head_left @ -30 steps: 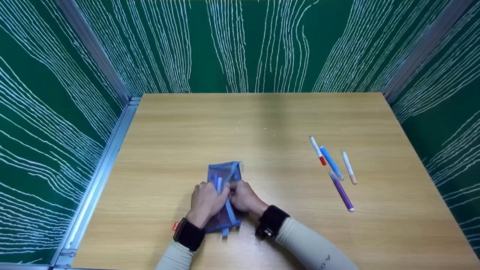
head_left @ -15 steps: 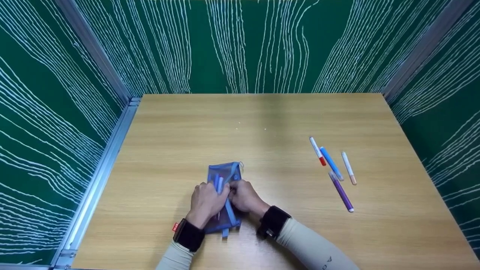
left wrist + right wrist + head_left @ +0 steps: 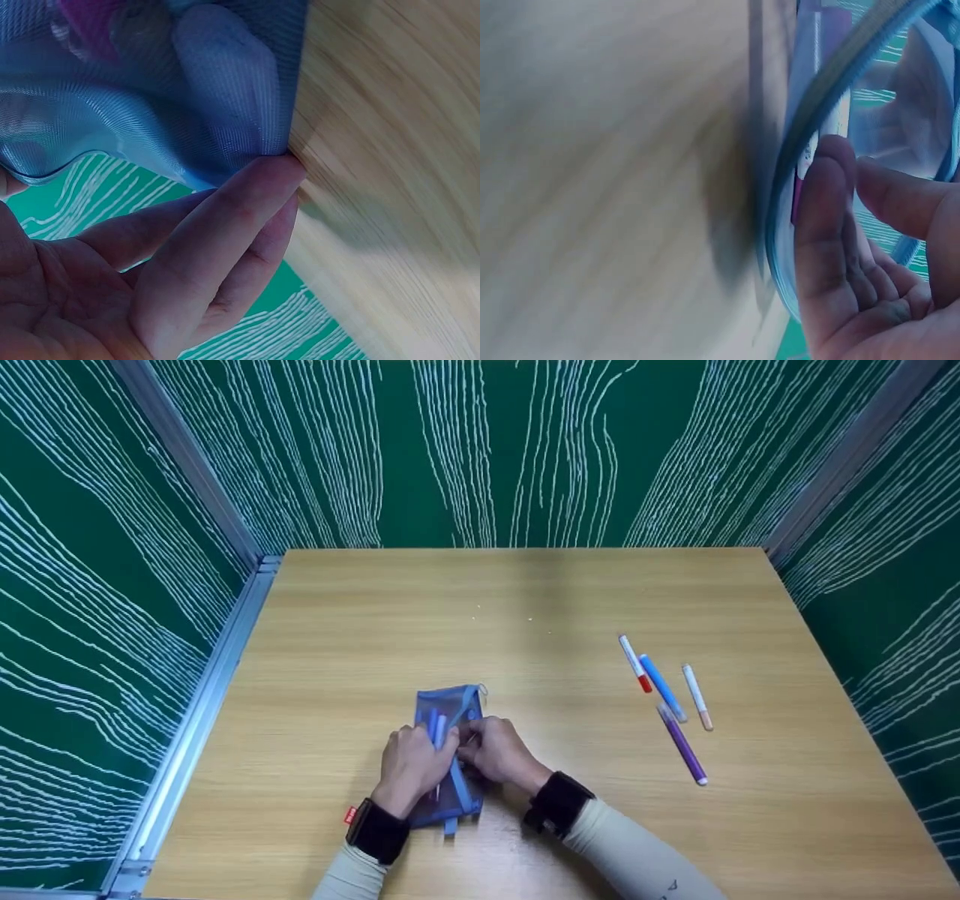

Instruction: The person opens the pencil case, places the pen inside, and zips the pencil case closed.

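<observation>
A blue mesh pencil case (image 3: 451,699) with a zip edge lies near the front of the table, several markers showing through it. My left hand (image 3: 416,759) holds it from the left, thumb at the zip edge and fingers along the far side. In the left wrist view, those fingers (image 3: 217,247) lie against the mesh. My right hand (image 3: 499,751) is at the zipped opening. The right wrist view shows its fingertips (image 3: 832,154) inside the opening, beside a marker (image 3: 832,34) with a white and magenta body; a small gap separates thumb and forefinger.
To the right lie a white marker with a red cap (image 3: 634,662), a blue marker (image 3: 663,687), a white marker with a tan cap (image 3: 697,696) and a purple marker (image 3: 683,745). Green walls (image 3: 510,495) with white lines enclose the table (image 3: 337,622).
My right hand and forearm have shifted slightly to the right at the opening. The left hand and pencil case have stayed put, as have the loose markers.
</observation>
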Tool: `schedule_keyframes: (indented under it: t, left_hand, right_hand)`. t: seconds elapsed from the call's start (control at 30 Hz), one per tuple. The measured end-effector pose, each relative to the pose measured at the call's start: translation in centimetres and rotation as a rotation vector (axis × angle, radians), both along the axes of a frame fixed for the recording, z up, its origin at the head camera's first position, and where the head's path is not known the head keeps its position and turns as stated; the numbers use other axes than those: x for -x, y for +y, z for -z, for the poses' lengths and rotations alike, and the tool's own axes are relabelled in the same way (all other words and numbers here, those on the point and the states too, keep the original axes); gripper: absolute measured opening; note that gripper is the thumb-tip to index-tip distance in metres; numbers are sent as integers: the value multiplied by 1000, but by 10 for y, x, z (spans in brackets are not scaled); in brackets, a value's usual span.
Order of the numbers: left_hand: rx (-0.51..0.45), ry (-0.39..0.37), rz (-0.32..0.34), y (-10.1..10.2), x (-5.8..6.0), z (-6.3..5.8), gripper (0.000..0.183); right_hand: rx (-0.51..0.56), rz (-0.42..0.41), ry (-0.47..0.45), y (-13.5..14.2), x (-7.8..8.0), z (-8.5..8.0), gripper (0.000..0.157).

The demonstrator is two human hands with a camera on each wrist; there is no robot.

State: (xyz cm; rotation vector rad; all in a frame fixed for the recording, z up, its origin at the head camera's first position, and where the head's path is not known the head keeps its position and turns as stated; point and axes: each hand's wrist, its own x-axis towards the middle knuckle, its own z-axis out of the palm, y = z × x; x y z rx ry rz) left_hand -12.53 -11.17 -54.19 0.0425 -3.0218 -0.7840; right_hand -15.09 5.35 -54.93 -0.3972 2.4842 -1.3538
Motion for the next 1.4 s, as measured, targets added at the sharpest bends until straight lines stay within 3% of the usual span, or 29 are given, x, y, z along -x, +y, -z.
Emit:
schedule_keyframes:
  t: [0.1,0.33,0.53,0.87,1.4]
  left_hand:
    - [-3,-9,2,0,0,0,50]
    - [-9,-26,4,-1,0,-2,49]
    - [-20,-64,3,-2,0,-2,49]
    - [18,9,9,-1,0,-1,52]
    - [-13,-37,24,-1,-1,-1,50]
  right_hand:
    - [5,8,-9,7,-1,-4,9]
    - [-95,26,88,24,1,-13,13]
    - [-116,54,98,35,3,-20,18]
    - [-200,142,137,55,7,-27,20]
    - [-326,266,174,101,9,-31,26]
